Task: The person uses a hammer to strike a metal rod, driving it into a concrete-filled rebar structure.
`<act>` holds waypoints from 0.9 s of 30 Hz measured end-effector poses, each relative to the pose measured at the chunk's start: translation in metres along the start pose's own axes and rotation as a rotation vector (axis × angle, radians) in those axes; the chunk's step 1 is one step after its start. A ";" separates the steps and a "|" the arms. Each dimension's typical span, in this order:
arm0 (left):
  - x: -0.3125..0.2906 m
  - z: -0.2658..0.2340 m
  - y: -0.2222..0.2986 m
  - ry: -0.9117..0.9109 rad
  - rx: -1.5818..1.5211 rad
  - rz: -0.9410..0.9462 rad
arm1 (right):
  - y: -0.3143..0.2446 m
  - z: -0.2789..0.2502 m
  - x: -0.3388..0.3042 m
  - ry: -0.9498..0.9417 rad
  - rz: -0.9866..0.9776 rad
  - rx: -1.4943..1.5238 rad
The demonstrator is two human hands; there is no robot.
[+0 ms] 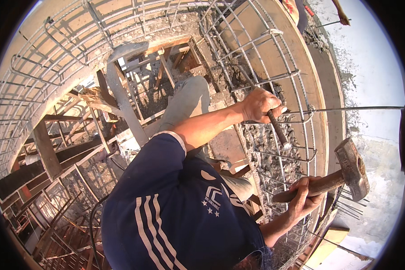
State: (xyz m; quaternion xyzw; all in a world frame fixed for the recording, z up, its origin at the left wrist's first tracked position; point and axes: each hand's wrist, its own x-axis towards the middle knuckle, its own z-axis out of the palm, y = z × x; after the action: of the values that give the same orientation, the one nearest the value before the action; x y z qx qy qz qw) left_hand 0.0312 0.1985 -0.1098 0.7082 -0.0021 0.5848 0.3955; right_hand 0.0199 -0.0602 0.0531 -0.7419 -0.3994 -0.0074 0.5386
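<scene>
Dark metal rod: left hand is gripping it over rough concrete; right hand is gripping a hammer.

Bright sunlight throws a grid of shadows over curved tan boarding at ten o'clock; timber framing crosses nine o'clock; a pale, stained surface spreads at three.

left grip hides part of the rod (far end unclear).
</scene>
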 end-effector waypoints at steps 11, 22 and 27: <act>0.019 0.013 -0.001 0.144 0.031 0.000 | -0.047 -0.050 0.006 0.236 -0.322 0.049; 0.004 0.017 0.006 0.114 0.002 0.034 | 0.011 -0.005 -0.022 0.090 -0.528 -0.030; -0.023 0.009 0.002 -0.022 0.136 -0.039 | 0.027 -0.017 -0.027 -0.157 0.036 -0.394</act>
State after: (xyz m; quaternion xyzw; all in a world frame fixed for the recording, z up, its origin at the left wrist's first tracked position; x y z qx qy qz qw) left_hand 0.0306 0.1814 -0.1282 0.7397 0.0469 0.5679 0.3579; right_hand 0.0252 -0.0925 0.0275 -0.8380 -0.4179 -0.0178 0.3503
